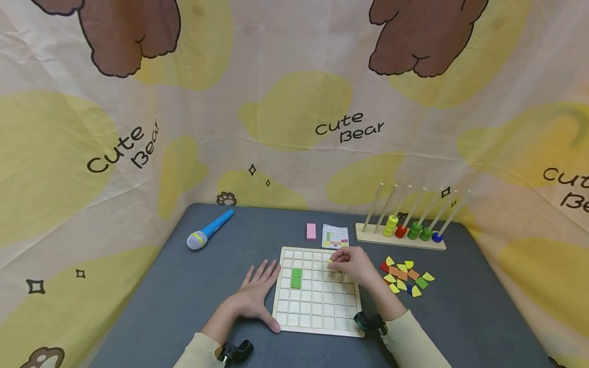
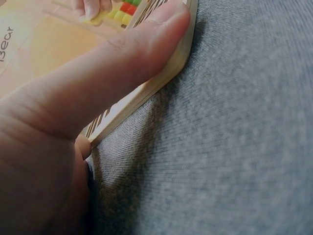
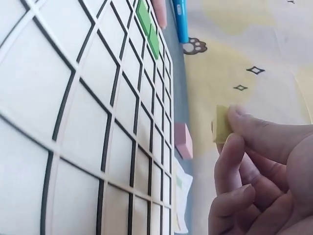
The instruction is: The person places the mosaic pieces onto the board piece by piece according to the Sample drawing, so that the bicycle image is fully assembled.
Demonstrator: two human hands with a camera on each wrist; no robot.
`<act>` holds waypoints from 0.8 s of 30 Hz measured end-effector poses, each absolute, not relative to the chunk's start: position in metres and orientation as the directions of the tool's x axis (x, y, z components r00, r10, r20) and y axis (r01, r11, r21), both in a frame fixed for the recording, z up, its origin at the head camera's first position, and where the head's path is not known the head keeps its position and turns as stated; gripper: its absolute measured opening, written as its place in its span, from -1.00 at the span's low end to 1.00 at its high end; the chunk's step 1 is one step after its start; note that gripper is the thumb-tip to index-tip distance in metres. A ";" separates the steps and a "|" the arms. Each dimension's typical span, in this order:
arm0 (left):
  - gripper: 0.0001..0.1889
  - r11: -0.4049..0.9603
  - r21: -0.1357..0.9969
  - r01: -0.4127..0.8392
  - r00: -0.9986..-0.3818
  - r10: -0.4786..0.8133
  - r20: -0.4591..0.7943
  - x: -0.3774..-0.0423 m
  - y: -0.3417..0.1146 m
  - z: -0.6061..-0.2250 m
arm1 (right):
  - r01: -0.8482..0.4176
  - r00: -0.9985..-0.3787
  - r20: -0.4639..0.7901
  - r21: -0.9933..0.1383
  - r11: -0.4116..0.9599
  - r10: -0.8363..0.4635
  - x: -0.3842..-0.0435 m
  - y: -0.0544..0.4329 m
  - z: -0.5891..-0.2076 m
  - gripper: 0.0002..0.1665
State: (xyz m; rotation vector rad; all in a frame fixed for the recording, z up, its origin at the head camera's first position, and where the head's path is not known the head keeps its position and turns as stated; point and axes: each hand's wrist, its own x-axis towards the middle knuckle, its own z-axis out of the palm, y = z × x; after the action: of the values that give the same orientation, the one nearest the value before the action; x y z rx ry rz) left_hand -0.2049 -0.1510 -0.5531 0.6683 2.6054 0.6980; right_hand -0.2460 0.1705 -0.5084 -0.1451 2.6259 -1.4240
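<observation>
A pale wooden grid board (image 1: 317, 309) lies on the table, with two green squares (image 1: 296, 278) set one below the other in its upper left cells. My left hand (image 1: 255, 294) spreads along the board's left side, fingers straight; in the left wrist view its thumb (image 2: 146, 44) rests on the frame near a corner. Over the board's upper right part, my right hand (image 1: 352, 263) pinches a small yellow piece (image 3: 221, 125) between thumb and fingertips. The right wrist view shows that piece held up off the grid, its edge toward the camera.
Right of the board lie several loose pieces (image 1: 401, 276) in yellow, orange, red, green and blue. Behind it are a pink block (image 1: 311, 231) and a patterned card (image 1: 335, 236). A peg rack with coloured beads (image 1: 400, 238) stands back right; a blue toy microphone (image 1: 210, 230) lies back left.
</observation>
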 end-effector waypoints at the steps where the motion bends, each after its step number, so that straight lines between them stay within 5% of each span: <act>1: 0.59 0.769 0.537 0.347 -0.823 0.525 -0.219 -0.205 -0.151 -0.553 | -0.015 -0.983 -0.087 -0.838 0.546 -0.161 -0.246 0.168 -0.509 -0.89; 24: 0.59 0.775 0.533 0.340 -0.829 0.515 -0.220 -0.204 -0.151 -0.554 | -0.018 -0.974 -0.104 -0.854 0.520 -0.204 -0.249 0.124 -0.530 -0.90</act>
State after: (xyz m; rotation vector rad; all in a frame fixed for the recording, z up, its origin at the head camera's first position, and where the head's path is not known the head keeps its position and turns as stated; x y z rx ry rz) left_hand -0.2043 -0.1508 -0.5536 0.6529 2.6133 0.6874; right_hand -0.2494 0.1242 -0.5300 -0.1891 2.5677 -1.4396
